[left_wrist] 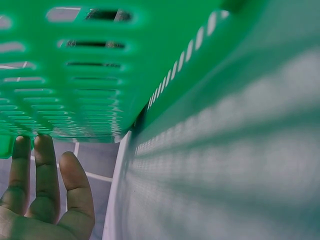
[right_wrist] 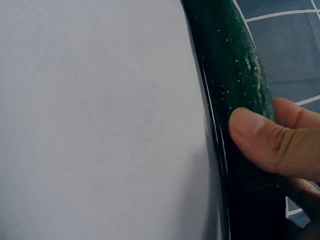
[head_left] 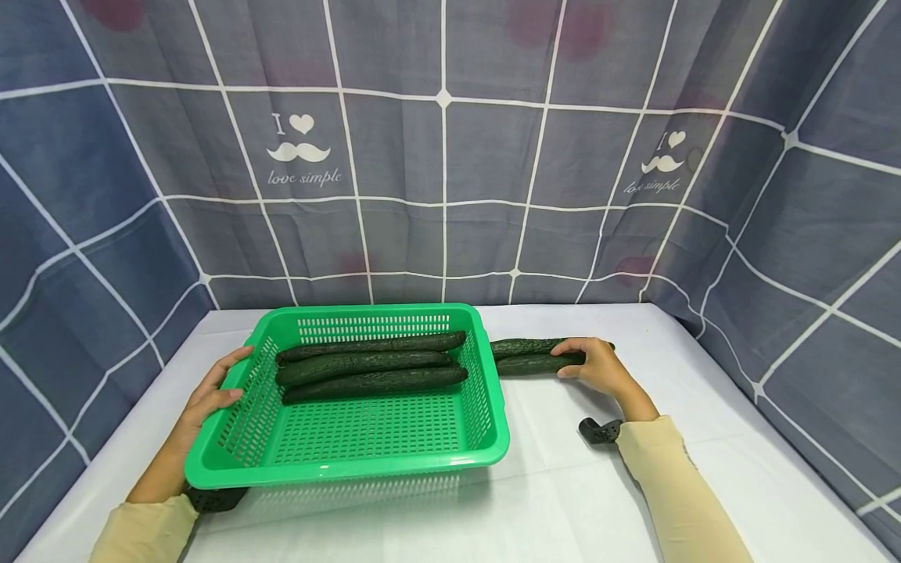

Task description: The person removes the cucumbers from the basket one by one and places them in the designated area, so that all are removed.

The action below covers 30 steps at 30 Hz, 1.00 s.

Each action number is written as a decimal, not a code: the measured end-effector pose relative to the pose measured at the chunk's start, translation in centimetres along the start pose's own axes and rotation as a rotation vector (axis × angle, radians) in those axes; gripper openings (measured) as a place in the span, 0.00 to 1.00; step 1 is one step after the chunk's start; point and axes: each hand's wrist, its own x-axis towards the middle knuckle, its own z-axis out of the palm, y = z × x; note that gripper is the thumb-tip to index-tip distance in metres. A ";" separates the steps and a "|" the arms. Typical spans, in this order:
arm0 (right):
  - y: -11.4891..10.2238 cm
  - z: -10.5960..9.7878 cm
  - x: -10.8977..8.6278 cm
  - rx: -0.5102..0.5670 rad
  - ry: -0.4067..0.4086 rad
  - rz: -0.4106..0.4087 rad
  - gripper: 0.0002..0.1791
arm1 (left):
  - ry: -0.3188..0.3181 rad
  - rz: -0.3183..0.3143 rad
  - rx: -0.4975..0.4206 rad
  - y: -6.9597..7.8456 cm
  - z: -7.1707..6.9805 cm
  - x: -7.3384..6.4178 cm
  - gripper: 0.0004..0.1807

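A green plastic basket [head_left: 345,471] with slotted walls stands on the white table. Three dark green cucumbers [head_left: 373,383] lie side by side in its far half. At the basket's left side my left hand [head_left: 204,395] rests with its fingers fairly straight. In the left wrist view, fingers [left_wrist: 45,170] reach to the outside of the slotted wall. Right of the basket, more cucumbers [head_left: 524,365] lie together on the table. Over their right part, my right hand [head_left: 597,365] grips the nearer cucumber [right_wrist: 235,65], its thumb on the near side and fingers on the far side.
White cloth covers the table [head_left: 563,500]. Grey-blue curtains [head_left: 394,242] with white grid lines stand behind it and at both sides. The black wrist mount [head_left: 600,430] at the right sleeve hangs just over the table.
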 end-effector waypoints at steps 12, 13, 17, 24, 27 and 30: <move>0.0 0.3 0.1 -0.079 0.023 -0.056 0.19 | 0.023 0.005 0.128 -0.3 -0.4 0.0 0.44; 0.0 0.3 0.1 -0.085 0.033 -0.062 0.19 | 0.028 -0.002 0.126 -0.2 -0.4 0.0 0.44; 0.1 0.3 0.2 -0.108 0.064 -0.045 0.19 | 0.044 -0.036 0.046 0.1 -0.1 -0.1 0.42; 0.1 0.2 0.1 -0.100 0.037 -0.040 0.19 | 0.026 -0.008 0.051 -0.1 -0.1 0.0 0.43; -0.1 0.0 0.1 -0.074 0.027 -0.027 0.19 | 0.014 0.013 0.076 -0.3 -0.3 0.0 0.44; -0.4 -0.3 0.0 -0.028 0.023 -0.016 0.19 | 0.014 0.014 0.073 -0.4 -0.4 0.0 0.45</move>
